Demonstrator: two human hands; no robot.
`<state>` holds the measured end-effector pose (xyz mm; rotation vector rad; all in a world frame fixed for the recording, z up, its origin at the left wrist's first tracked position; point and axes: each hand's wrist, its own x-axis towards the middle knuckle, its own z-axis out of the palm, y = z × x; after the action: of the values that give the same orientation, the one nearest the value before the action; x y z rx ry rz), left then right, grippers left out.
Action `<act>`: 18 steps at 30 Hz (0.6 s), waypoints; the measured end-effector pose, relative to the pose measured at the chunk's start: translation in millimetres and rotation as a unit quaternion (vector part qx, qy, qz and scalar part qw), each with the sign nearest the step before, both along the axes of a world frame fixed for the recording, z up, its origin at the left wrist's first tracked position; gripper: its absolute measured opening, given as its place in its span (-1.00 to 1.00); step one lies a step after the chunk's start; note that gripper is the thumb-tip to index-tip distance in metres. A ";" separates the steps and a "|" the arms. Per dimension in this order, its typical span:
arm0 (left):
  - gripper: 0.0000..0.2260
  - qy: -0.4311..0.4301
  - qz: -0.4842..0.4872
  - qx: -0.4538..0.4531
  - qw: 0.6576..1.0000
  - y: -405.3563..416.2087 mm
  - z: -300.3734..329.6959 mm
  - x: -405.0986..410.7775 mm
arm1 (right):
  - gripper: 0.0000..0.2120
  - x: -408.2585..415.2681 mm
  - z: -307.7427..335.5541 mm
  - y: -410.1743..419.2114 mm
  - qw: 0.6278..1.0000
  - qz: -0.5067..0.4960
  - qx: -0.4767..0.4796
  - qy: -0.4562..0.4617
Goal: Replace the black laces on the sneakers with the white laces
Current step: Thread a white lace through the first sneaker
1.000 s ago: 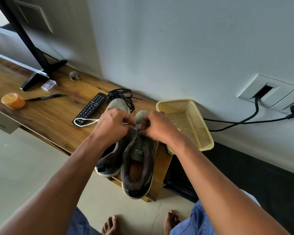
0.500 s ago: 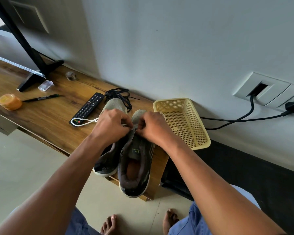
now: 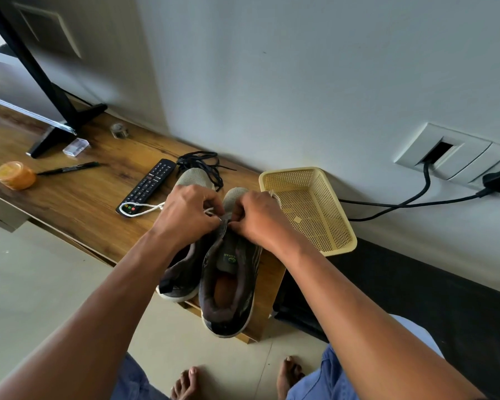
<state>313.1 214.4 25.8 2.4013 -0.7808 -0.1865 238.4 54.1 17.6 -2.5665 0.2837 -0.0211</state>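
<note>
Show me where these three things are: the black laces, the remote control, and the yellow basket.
black laces (image 3: 203, 163): head view, on the tangled pile behind the sneakers' toes.
remote control (image 3: 152, 181): head view, on the middle of its button face.
yellow basket (image 3: 334, 219): head view, on its perforated right wall.

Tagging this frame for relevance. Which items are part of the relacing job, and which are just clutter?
Job:
left hand and right hand, both pinching the white lace
right sneaker
left sneaker
black laces, already removed

Clutter:
remote
yellow basket
orange jar
pen
TV stand
</note>
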 end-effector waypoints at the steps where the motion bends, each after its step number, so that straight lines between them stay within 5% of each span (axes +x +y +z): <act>1: -0.84 -0.001 -0.003 -0.002 1.000 -0.4 -0.3 -0.1 | -0.89 0.0 0.0 -0.1 1.000 0.001 0.000 0.001; 18: -0.83 0.030 0.002 -0.034 0.999 -2.5 -1.7 0.9 | -0.89 5.8 -11.6 -2.2 1.000 -0.002 -0.001 0.002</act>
<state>314.0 211.9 24.1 2.3227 -0.7441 -0.2253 244.3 51.9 6.0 -2.5690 0.2905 -0.0168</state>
